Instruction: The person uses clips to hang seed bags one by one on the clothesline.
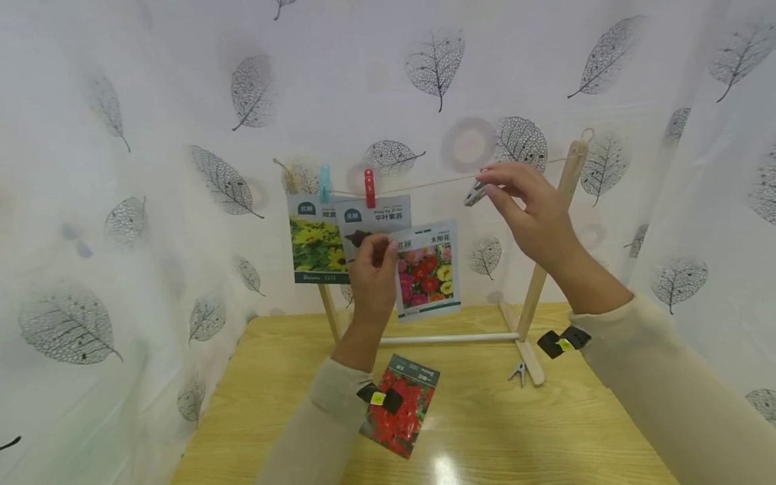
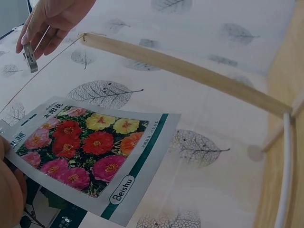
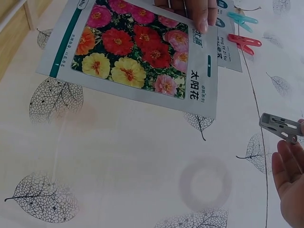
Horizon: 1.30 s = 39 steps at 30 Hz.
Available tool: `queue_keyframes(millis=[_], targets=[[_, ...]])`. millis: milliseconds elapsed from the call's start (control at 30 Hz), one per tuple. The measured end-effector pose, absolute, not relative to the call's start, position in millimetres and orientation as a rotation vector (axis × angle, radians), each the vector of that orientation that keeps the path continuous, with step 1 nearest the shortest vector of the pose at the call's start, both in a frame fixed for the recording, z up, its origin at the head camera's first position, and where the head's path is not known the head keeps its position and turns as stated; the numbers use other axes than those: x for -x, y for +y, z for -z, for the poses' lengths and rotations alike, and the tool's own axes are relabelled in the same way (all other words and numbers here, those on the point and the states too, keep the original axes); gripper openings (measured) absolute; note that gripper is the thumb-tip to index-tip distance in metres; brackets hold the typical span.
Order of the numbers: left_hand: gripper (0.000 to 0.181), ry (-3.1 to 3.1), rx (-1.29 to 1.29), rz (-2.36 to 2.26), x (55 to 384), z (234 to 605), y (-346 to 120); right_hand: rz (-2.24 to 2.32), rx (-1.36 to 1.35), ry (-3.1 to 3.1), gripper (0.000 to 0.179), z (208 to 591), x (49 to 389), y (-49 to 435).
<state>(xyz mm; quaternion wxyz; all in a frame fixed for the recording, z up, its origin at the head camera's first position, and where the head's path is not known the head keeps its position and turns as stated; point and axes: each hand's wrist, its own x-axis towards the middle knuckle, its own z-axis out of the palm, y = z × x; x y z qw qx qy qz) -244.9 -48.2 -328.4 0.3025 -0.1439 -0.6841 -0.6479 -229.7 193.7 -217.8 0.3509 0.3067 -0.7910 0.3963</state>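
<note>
My left hand pinches a seed packet with pink, red and yellow flowers by its edge, below the string. A grey clothespin is held between the thumb and fingers of my right hand, close to the string. Two packets hang at the left: a yellow-flower packet under a light blue clothespin, and a second packet under a red clothespin. My left hand partly covers that second packet. In the right wrist view the grey clothespin lies beside the string.
A wooden rack carries the string; its right post leans and a white bar joins the base. On the wooden table lie a red-flower packet and another grey clothespin. Leaf-print sheeting hangs behind.
</note>
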Motion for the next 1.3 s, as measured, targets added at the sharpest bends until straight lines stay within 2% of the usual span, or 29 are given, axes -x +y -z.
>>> queue_keyframes(millis=[1300], targets=[[0.027,-1.744,0.436,1.703,252.4,315.9,-39.7,-1.021,-0.784,-2.059,0.022,191.6,245.9,159.8]])
